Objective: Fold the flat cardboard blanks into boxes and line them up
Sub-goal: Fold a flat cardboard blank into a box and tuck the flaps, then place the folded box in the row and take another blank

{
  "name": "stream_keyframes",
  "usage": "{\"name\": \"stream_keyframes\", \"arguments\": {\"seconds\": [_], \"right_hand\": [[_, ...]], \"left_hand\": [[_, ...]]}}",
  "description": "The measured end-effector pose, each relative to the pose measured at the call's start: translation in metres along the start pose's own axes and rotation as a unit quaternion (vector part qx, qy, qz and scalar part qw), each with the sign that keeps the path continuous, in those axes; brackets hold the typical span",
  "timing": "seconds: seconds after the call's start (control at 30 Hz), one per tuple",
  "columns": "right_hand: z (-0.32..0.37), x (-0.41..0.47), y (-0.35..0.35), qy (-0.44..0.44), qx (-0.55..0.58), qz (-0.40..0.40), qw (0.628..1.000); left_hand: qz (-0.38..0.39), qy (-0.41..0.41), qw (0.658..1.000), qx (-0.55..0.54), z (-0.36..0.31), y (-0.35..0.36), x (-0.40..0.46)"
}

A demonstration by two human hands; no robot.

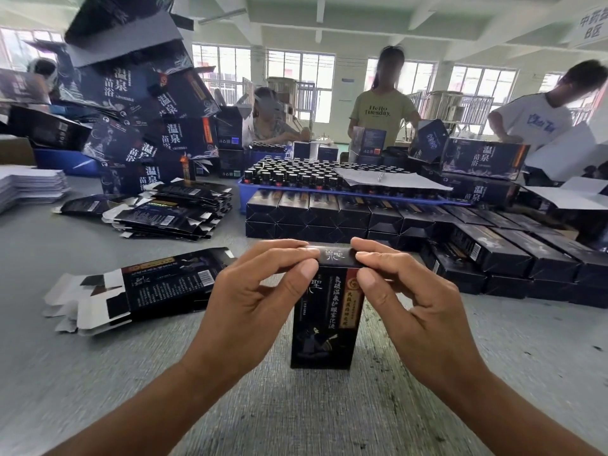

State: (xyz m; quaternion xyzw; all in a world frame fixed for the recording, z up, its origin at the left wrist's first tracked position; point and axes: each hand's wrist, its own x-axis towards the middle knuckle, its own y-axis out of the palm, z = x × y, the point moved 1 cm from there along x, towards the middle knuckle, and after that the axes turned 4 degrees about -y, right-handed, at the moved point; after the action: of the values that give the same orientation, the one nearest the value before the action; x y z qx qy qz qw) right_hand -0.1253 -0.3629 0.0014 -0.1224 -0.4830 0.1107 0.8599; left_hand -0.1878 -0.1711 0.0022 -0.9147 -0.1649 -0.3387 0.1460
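Observation:
A dark printed box (324, 324) stands upright on the grey table in front of me. My left hand (256, 291) pinches the left end of its top flap and my right hand (404, 294) pinches the right end, thumbs on the near face. A flat blank (144, 287) lies on the table to the left. A loose heap of flat blanks (177, 209) sits further back on the left. Finished dark boxes (329, 212) lie in rows behind the upright one, and more (513, 258) extend to the right.
A blue tray of dark bottles (296, 176) stands behind the rows. Large dark cartons (148, 103) are piled high at the back left. White sheets (29, 185) are stacked at far left. Three people work across the table.

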Motion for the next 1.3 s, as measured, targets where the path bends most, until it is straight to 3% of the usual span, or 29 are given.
{"name": "stream_keyframes", "arguments": {"seconds": [0.13, 0.27, 0.4, 0.53, 0.7, 0.8, 0.9, 0.97, 1.17, 1.3], "right_hand": [[-0.003, -0.001, 0.001, 0.003, -0.011, 0.008, 1.0], [-0.012, -0.006, 0.004, 0.032, -0.099, 0.056, 0.993], [-0.019, -0.013, 0.011, 0.069, -0.201, 0.142, 0.967], [-0.015, -0.022, 0.025, 0.059, -0.258, 0.225, 0.938], [-0.017, -0.027, 0.035, 0.066, -0.273, 0.214, 0.935], [-0.027, -0.017, 0.023, 0.11, -0.32, 0.186, 0.923], [-0.046, 0.003, -0.003, 0.156, -0.387, 0.137, 0.898], [-0.062, 0.018, -0.024, 0.196, -0.426, 0.114, 0.876], [-0.112, 0.059, -0.066, 0.286, -0.526, 0.081, 0.797], [-0.136, 0.064, -0.075, 0.299, -0.593, 0.139, 0.735]], "left_hand": [[0.021, 0.012, 0.999, 0.034, 0.006, -0.003, 0.0], [0.109, -0.07, 0.988, 0.089, 0.018, -0.002, -0.006], [0.039, -0.106, 0.989, 0.095, 0.027, -0.005, 0.0], [-0.013, -0.195, 0.981, -0.009, 0.037, -0.004, 0.002], [0.001, -0.242, 0.967, -0.078, 0.047, 0.003, -0.002], [0.065, -0.233, 0.97, -0.003, 0.055, 0.007, -0.008], [0.149, -0.168, 0.959, 0.174, 0.061, 0.01, -0.013], [0.174, -0.148, 0.948, 0.219, 0.062, 0.01, -0.011], [0.197, -0.135, 0.944, 0.226, 0.063, 0.009, -0.007], [0.208, -0.131, 0.94, 0.236, 0.066, 0.01, -0.005]]}}
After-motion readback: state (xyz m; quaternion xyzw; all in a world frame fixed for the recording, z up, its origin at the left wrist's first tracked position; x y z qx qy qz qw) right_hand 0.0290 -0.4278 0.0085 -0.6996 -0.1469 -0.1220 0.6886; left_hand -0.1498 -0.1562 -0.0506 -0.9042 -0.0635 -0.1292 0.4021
